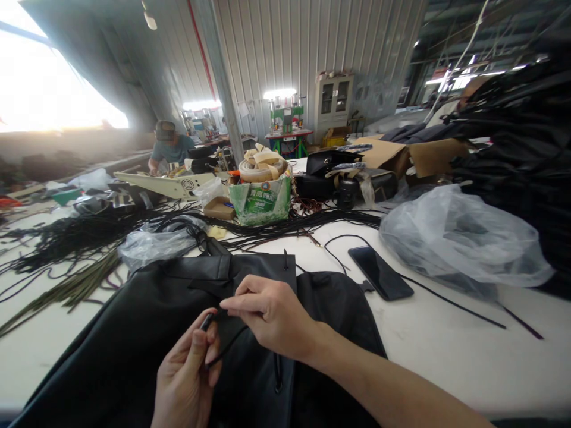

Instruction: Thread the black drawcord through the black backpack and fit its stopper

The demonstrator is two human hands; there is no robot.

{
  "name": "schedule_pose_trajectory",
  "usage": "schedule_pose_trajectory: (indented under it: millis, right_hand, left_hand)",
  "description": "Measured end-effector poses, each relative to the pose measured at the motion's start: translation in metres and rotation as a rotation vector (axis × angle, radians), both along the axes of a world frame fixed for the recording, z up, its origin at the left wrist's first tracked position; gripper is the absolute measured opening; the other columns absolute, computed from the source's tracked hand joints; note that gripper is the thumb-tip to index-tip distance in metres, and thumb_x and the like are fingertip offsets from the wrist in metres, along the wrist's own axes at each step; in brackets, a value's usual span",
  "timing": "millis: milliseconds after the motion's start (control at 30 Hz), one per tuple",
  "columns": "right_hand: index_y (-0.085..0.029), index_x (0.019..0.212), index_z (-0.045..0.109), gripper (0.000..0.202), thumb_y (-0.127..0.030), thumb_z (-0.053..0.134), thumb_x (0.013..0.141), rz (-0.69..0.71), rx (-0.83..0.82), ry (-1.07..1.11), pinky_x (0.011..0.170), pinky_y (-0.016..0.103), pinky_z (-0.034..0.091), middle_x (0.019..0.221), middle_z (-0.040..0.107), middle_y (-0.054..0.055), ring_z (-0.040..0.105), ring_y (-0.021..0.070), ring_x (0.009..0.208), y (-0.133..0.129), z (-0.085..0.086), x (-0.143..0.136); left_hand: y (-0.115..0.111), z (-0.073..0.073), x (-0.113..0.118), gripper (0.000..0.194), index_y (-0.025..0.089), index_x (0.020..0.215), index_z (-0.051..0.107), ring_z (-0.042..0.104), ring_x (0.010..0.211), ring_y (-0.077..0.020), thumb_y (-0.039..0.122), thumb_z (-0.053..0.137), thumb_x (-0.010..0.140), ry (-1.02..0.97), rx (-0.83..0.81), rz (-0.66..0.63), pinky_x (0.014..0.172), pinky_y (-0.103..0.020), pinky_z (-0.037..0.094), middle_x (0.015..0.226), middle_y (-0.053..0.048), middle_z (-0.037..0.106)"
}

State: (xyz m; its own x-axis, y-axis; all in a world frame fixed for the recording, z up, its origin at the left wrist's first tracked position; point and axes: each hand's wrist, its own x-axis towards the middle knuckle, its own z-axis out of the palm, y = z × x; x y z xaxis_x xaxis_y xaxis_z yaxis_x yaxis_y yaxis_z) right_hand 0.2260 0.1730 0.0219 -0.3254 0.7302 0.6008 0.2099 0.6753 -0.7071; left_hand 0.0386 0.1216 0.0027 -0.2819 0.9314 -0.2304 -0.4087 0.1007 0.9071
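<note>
A large black bag [134, 333], smooth like leather, lies spread on the table in front of me, with cord threaded through eyelets in its edge. Over it, my left hand [190, 368] is closed, pinching a small black cord stopper [206, 321] between thumb and fingers. A black cord [229, 346] curves from those fingers toward the underside of my right hand [276, 318]. That hand is closed too, its thumb and forefinger pinched right beside the left fingertips on what looks like the cord's end; the fingers mostly hide it.
Beyond the bag, bundles of black cords [312, 221] stretch across the white table [446, 351]. A phone [381, 273] and a clear plastic bag [464, 238] lie at right. A green bag [261, 199] holds rolled strapping. A co-worker [172, 145] sits at far left.
</note>
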Motion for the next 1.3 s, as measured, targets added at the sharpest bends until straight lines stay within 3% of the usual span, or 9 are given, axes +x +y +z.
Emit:
schedule_pose_trajectory:
  millis: [200,433,767,1067,1300]
  right_hand:
    - [-0.019,0.11,0.083,0.015,-0.028,0.071,0.109,-0.077,0.109,-0.116,0.08,0.027,0.055,0.102,0.076,0.006,0.072,0.0178,0.09,-0.004,0.006,0.001]
    - [-0.021,0.107,0.08,0.016,-0.027,0.065,0.111,-0.106,0.195,-0.252,0.077,0.029,0.05,0.098,0.072,0.004,0.068,0.0182,0.087,-0.004,0.006,0.001]
    - [-0.023,0.102,0.075,0.013,-0.025,0.065,0.109,-0.12,0.235,-0.328,0.076,0.031,0.047,0.095,0.069,0.003,0.064,0.018,0.082,-0.006,0.006,0.0]
    - [-0.019,0.102,0.074,0.017,-0.024,0.061,0.111,-0.092,0.255,-0.379,0.072,0.033,0.043,0.096,0.068,0.004,0.065,0.0185,0.083,-0.006,0.009,-0.002]
    - [-0.018,0.097,0.075,0.025,-0.028,0.06,0.115,-0.098,0.236,-0.371,0.075,0.032,0.043,0.092,0.069,0.003,0.064,0.0169,0.08,-0.004,0.003,-0.006]
  left_hand:
    - [-0.001,-0.003,0.005,0.073,0.016,0.112,0.088,0.053,0.06,-0.0105,0.054,0.11,0.055,0.041,0.047,0.076,0.042,-0.018,0.043,0.08,-0.003,0.069]
    - [-0.004,-0.005,0.012,0.071,0.017,0.111,0.089,0.058,0.054,-0.0102,0.055,0.11,0.055,0.099,0.082,0.12,0.042,-0.019,0.047,0.077,-0.002,0.072]
    - [-0.007,-0.017,0.006,0.066,0.02,0.123,0.087,0.062,0.056,-0.0124,0.056,0.103,0.069,0.289,0.151,0.118,0.046,-0.021,0.054,0.079,-0.001,0.075]
    - [-0.016,-0.002,0.014,0.053,0.022,0.125,0.087,0.066,0.054,-0.0131,0.055,0.091,0.085,0.599,0.173,0.12,0.054,-0.021,0.056,0.075,-0.002,0.08]
    - [-0.012,-0.01,0.007,0.043,0.023,0.124,0.088,0.067,0.053,-0.0135,0.049,0.086,0.09,0.644,0.248,0.086,0.052,-0.021,0.057,0.083,-0.004,0.083]
